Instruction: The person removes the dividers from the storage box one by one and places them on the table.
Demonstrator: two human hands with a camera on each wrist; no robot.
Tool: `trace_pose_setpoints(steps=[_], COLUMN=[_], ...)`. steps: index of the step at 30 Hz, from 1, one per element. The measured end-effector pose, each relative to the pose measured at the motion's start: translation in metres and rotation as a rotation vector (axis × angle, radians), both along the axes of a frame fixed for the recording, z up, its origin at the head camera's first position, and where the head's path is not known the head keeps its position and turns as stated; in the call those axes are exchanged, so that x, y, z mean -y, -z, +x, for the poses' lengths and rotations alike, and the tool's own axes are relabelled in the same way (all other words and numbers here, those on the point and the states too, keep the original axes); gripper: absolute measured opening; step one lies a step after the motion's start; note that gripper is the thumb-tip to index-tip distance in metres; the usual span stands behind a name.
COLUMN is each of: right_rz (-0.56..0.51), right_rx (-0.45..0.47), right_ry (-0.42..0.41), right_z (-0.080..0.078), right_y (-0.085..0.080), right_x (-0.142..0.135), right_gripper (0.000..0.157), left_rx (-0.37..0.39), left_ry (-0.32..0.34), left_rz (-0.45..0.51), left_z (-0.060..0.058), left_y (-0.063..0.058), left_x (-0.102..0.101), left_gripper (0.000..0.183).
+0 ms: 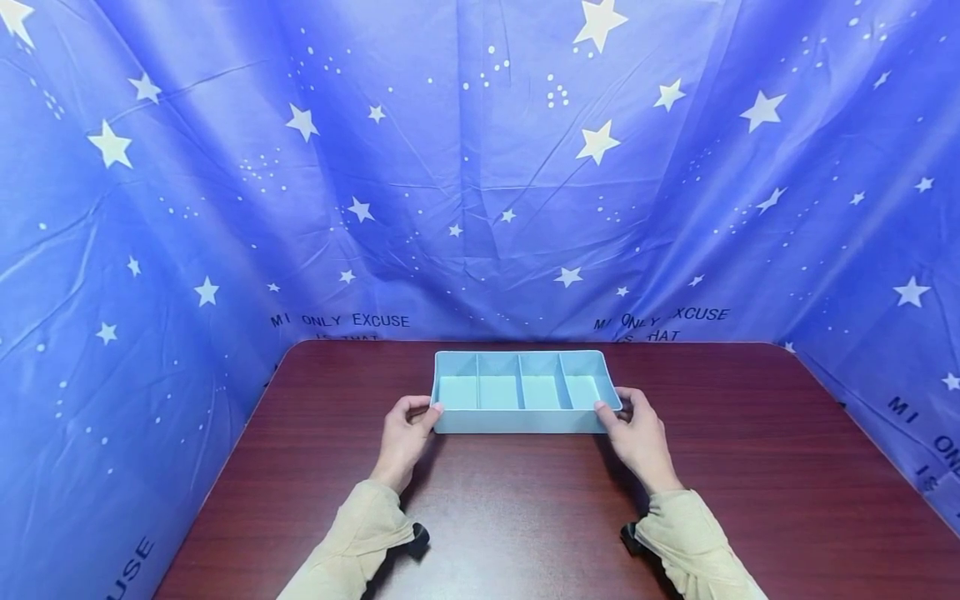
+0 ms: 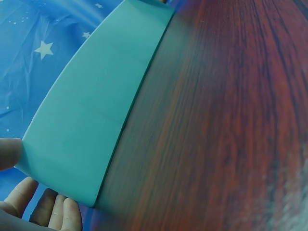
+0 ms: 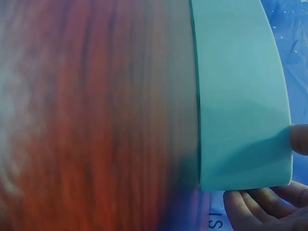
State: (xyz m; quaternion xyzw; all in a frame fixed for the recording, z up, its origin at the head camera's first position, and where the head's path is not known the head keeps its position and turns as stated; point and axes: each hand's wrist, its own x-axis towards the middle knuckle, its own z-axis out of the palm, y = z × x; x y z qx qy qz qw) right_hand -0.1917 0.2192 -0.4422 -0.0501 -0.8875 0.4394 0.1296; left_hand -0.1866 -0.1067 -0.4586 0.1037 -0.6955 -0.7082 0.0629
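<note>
A light blue organizer tray (image 1: 525,422) with several side-by-side compartments sits on the table toward its far edge; no items show in the compartments. At its left end my left hand (image 1: 406,435) grips the corner, thumb at the front rim and fingers around the side. My right hand (image 1: 639,433) holds the opposite end the same way. The left wrist view shows the tray's front wall (image 2: 96,106) with the left thumb (image 2: 9,153) at its rim. In the right wrist view, the right fingers (image 3: 260,207) lie along the short end, below the tray wall (image 3: 245,106).
The dark red wood-grain table (image 1: 517,508) extends around the tray. Behind it and at both sides hangs a blue curtain (image 1: 480,167) with white stars and printed lettering. Black bands (image 1: 420,542) show under the beige sleeves (image 1: 352,537).
</note>
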Motion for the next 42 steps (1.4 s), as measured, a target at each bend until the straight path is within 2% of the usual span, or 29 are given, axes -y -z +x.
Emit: trace_pose_setpoints(steps=[11,18,24,28,35,42], right_rz=[-0.004,-0.025,-0.037,-0.037,-0.054,-0.049], right_rx=[-0.004,0.010,0.004,0.011,0.029,0.027], right_ry=[0.017,0.011,0.014,0.017,0.013,0.010], right_z=[0.000,0.001,0.001,0.000,-0.001,-0.001], right_y=[0.002,-0.002,0.001,0.003,0.004,0.004], right_x=[0.003,0.002,0.002,0.004,0.008,0.011], right_gripper=[0.045,0.046,0.046,0.045,0.044,0.045], left_rx=[-0.013,-0.017,0.003,-0.009,-0.037,-0.031], left_ry=[-0.008,-0.018,-0.027,-0.051,-0.071,-0.076], left_rz=[0.019,0.040,0.053,0.061,0.060,0.049], left_z=[-0.001,-0.002,-0.002,-0.001,-0.001,0.000], left_y=[0.004,0.005,0.007,0.007,0.007,0.007], left_x=[0.002,0.000,-0.001,-0.001,0.003,0.005], left_gripper=[0.034,0.034,0.033,0.030,0.031,0.033])
